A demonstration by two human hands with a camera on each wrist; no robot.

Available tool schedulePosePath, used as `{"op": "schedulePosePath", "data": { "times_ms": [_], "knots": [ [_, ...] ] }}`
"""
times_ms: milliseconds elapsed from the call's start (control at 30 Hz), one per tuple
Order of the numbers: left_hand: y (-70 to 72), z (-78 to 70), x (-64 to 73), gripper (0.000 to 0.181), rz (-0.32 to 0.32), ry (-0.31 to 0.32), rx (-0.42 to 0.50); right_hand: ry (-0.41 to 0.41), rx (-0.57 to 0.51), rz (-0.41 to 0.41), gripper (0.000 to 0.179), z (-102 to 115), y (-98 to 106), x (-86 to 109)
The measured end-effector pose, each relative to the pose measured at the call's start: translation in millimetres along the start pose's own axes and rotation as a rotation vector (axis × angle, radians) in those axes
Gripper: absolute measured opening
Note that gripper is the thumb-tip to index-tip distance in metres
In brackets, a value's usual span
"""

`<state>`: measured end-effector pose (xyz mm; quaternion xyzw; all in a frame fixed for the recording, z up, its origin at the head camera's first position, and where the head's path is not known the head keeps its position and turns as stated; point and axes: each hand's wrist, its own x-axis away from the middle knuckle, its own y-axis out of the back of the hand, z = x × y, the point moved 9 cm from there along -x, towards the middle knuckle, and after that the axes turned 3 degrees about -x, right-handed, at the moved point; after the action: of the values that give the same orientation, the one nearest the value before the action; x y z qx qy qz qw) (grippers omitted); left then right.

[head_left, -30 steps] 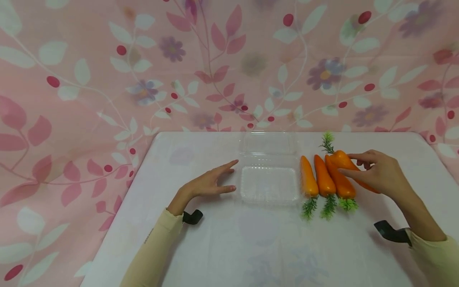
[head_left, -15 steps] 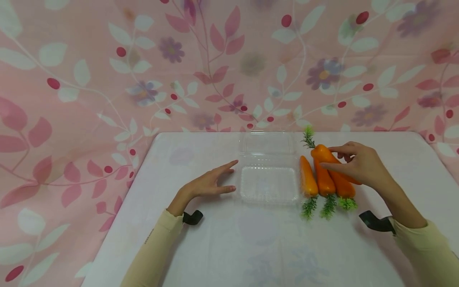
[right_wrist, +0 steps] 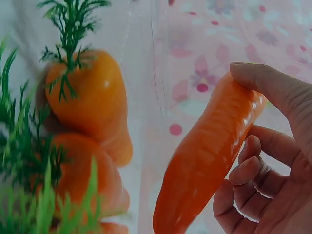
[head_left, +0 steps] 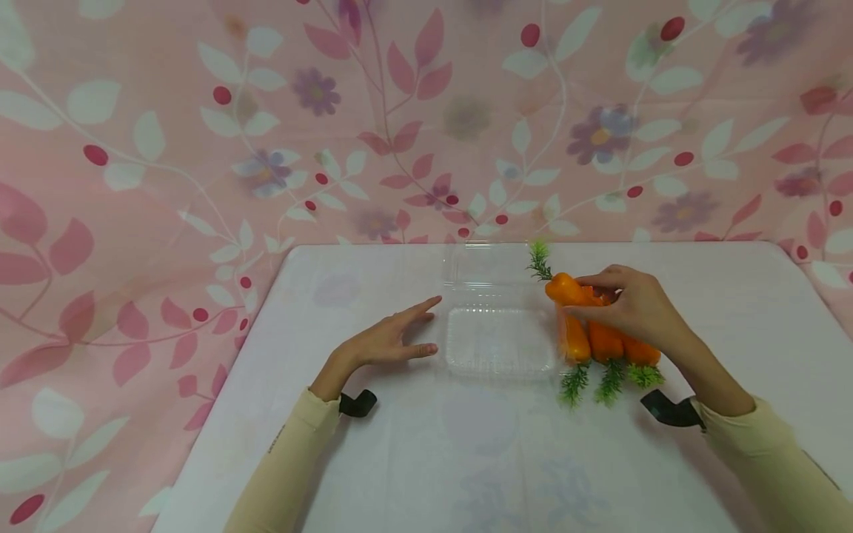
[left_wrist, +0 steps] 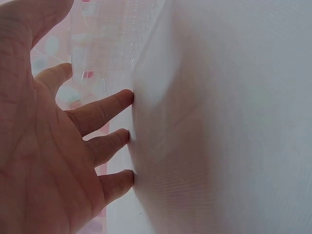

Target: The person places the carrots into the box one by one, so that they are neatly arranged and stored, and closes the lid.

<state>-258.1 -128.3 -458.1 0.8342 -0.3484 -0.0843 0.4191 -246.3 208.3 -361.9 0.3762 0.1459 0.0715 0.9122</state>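
Between thumb and fingers, my right hand (head_left: 633, 303) pinches an orange toy carrot (head_left: 565, 289), its green top pointing to the back left. In the right wrist view this held carrot (right_wrist: 207, 161) hangs tilted, apart from the other carrots. Below it in the head view lie three more carrots (head_left: 605, 342) side by side, leafy ends toward me. A clear plastic box (head_left: 500, 344) stands left of them, its lid (head_left: 500, 264) folded back. My left hand (head_left: 383, 340) is at the box's left side with fingers spread; its fingertips (left_wrist: 127, 96) touch the white surface.
A white cloth covers the table (head_left: 480, 459). Behind it hangs a pink floral curtain (head_left: 400, 133). Black wrist mounts (head_left: 671, 409) stick out from both cuffs.
My right hand has moved left with the carrot, from the right of the row to above the carrots near the box's right edge. The left hand has stayed in place.
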Motion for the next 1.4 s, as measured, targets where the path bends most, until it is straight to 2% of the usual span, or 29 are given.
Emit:
{"op": "schedulePosePath", "data": {
  "times_ms": [533, 867, 1133, 1400],
  "knots": [
    [0.1, 3.7, -1.0, 0.091, -0.007, 0.007, -0.016, 0.024, -0.053, 0.114, 0.052, 28.5, -33.8, -12.1],
    [1.2, -0.2, -1.6, 0.090, -0.004, -0.016, 0.000, 0.040, -0.052, 0.133, 0.052, 43.4, -46.1, -17.1],
    [1.5, -1.1, -0.9, 0.090, -0.002, -0.005, -0.003, 0.059, -0.059, 0.162, 0.050, 54.5, -61.3, -21.8],
    [0.1, 0.6, -0.4, 0.088, 0.004, 0.001, -0.003, 0.023, -0.070, 0.215, 0.054, 56.9, -78.8, -21.7]
  ]
}}
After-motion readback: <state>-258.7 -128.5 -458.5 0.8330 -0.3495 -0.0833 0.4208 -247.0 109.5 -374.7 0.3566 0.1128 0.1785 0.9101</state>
